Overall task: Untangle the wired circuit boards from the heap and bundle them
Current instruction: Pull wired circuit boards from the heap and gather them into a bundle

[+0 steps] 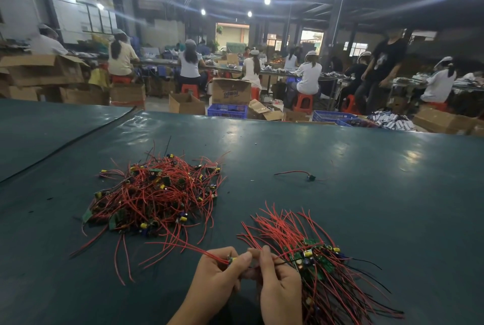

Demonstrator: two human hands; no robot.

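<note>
A tangled heap of small circuit boards with red wires (154,193) lies on the dark green table (340,173), left of centre. My left hand (217,277) pinches one small board (231,260) whose red wires trail left toward the heap. My right hand (277,285) grips a sorted bundle of boards (311,262), its red and black wires fanning up and down to the right. The two hands meet near the front edge.
A single wired board (310,177) lies apart at mid-table. A black seam or cord (68,144) runs diagonally across the table's left. Beyond the far edge stand cardboard boxes (230,91), blue crates (227,110) and seated workers at benches.
</note>
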